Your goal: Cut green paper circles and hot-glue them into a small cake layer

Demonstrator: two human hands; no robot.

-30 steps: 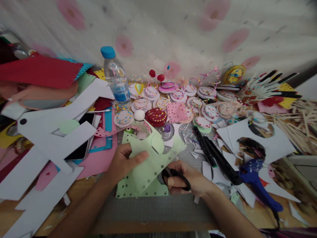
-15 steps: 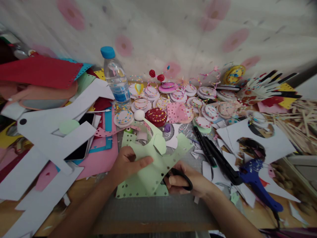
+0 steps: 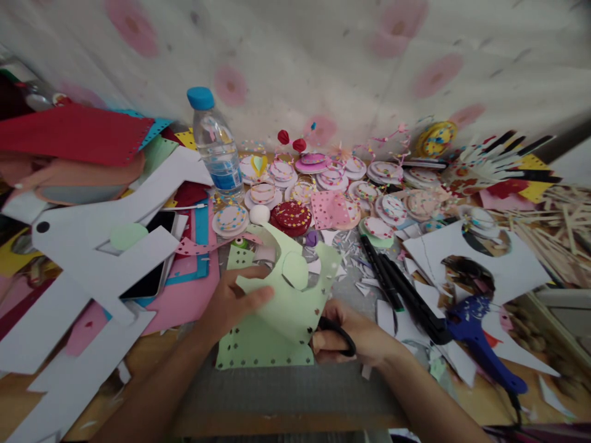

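My left hand [image 3: 237,301] pinches a sheet of light green paper [image 3: 272,307] between thumb and fingers. Its edge has rounded cut-outs, and small dark punched shapes run along its borders. A round piece of the same green [image 3: 295,271] shows at the sheet's upper part; I cannot tell whether it is loose or still joined. At the sheet's right edge, my right hand [image 3: 339,332] grips black-handled scissors [image 3: 339,335], their blades hidden by the paper. Another green sheet with punched borders [image 3: 258,359] lies beneath on the grey cutting mat [image 3: 258,394].
A water bottle [image 3: 217,147] stands behind, beside many decorated paper discs [image 3: 290,217]. White paper cut-outs [image 3: 87,258] and a phone [image 3: 152,271] lie left. To the right are black pens [image 3: 381,271], a blue glue gun [image 3: 484,351], paper scraps and wooden sticks [image 3: 567,227].
The green sheet has turned in my left hand, and its right-hand strip now stands more upright. My left hand has shifted slightly left. The scissors stay at the sheet's right edge.
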